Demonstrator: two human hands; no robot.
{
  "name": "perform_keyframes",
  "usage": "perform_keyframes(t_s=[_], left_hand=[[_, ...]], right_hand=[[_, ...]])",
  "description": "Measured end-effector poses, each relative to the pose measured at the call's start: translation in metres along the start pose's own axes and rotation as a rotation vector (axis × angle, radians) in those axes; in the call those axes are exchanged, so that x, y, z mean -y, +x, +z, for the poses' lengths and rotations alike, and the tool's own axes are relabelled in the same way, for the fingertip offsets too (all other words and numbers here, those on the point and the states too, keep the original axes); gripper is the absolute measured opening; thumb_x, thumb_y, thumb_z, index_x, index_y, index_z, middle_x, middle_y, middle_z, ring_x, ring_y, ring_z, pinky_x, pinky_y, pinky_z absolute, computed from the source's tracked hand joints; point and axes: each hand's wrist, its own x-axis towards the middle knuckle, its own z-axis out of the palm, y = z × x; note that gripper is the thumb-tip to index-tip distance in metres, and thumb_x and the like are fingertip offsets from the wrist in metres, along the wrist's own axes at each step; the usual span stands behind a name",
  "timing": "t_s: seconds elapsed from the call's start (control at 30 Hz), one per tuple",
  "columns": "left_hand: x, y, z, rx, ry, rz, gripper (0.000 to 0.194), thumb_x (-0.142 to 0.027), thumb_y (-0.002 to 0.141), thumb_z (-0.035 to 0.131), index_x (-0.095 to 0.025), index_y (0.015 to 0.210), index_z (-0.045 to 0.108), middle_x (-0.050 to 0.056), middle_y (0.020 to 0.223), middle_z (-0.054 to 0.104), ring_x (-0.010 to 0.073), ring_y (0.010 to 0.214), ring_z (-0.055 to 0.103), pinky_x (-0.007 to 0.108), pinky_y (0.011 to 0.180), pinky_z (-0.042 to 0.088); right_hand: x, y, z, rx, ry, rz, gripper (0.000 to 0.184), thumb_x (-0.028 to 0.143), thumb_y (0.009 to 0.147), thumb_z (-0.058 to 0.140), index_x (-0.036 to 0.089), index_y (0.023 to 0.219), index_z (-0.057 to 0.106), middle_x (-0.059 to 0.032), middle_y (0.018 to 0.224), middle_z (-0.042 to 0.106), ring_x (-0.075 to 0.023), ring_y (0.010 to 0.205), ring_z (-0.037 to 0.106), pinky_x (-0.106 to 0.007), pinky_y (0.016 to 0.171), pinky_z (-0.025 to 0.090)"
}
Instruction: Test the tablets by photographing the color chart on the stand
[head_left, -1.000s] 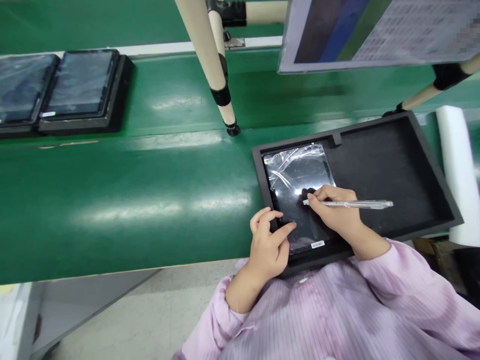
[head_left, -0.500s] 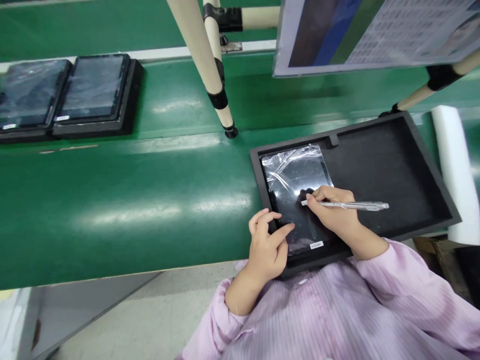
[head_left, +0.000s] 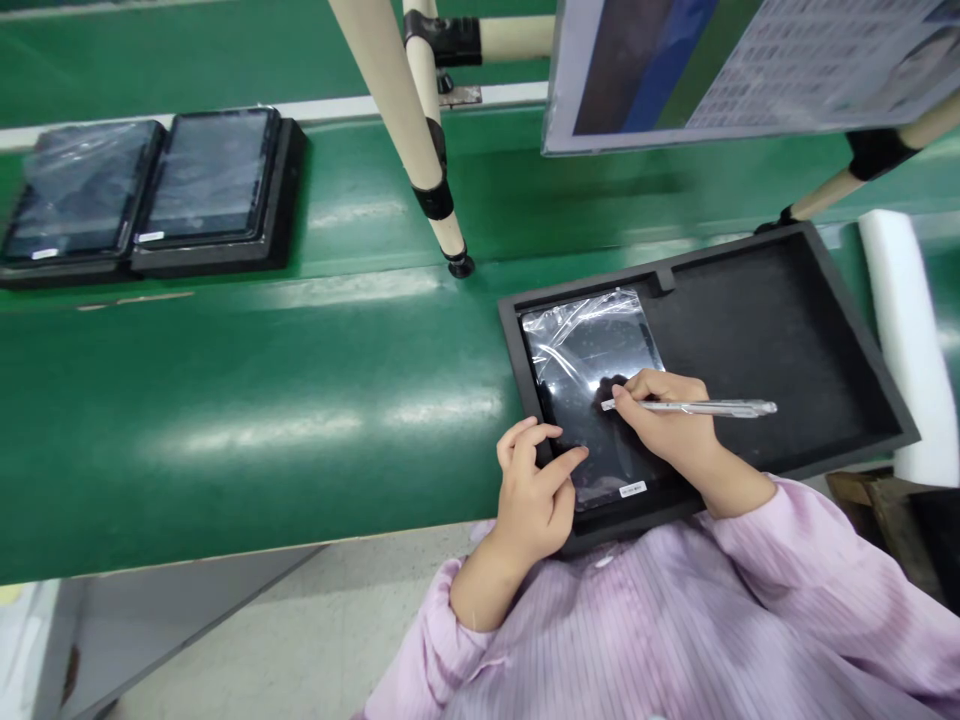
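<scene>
A black tablet (head_left: 585, 370) wrapped in clear plastic lies in the left bay of a black foam tray (head_left: 787, 330) on the green conveyor belt (head_left: 262, 400). My right hand (head_left: 667, 425) rests on the tablet's screen, fingers closed on a silver pen (head_left: 697, 407) that lies flat, its tip toward the left. My left hand (head_left: 536, 490) sits at the tablet's near left corner, thumb on the screen edge and fingers curled on the tray's rim. A small white label (head_left: 632, 489) is on the tablet's near edge.
Two more bagged tablets (head_left: 142, 190) in a black tray (head_left: 285, 200) sit at the far left of the belt. A cream frame tube (head_left: 412, 130) slants down onto the belt. A laminated sheet (head_left: 750, 60) hangs top right. A white roll (head_left: 900, 330) stands at the right.
The far tray with two tablets has drifted to the right along the belt. My hands and the pen have barely moved.
</scene>
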Motion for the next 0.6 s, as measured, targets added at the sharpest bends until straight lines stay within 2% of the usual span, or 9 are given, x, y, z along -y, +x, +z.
perform_keyframes(t_s=[0.23,0.4,0.6], left_hand=[[0.0008,-0.0026,0.0001,0.018,-0.003,-0.021,0.038,-0.007,0.082,0.048,-0.025,0.104,0.073,0.01,0.117,0.056,0.0312,0.124,0.043,0.058,0.102,0.04],[-0.0004,-0.0008,0.0,-0.003,-0.01,-0.011,0.037,-0.005,0.083,0.048,-0.023,0.103,0.073,0.01,0.116,0.056,0.0296,0.122,0.044,0.055,0.101,0.042],[0.0018,0.0002,-0.0013,0.025,-0.004,-0.012,0.038,-0.006,0.081,0.048,-0.024,0.105,0.073,0.01,0.116,0.057,0.0302,0.122,0.045,0.056,0.1,0.042]], right_hand=[[0.0005,-0.0022,-0.0006,-0.009,0.01,-0.005,0.036,0.026,0.083,0.059,0.018,0.051,0.045,-0.0002,0.055,0.057,-0.0111,0.048,0.053,-0.023,0.049,0.04],[0.0021,-0.0002,-0.0035,-0.063,0.026,0.029,0.035,0.026,0.084,0.059,0.018,0.052,0.047,0.0,0.056,0.058,-0.0101,0.047,0.053,-0.022,0.049,0.042],[-0.0004,0.0043,-0.0034,-0.015,0.018,0.043,0.035,0.029,0.082,0.063,0.019,0.051,0.049,-0.0004,0.054,0.058,-0.0115,0.047,0.053,-0.023,0.046,0.042]])
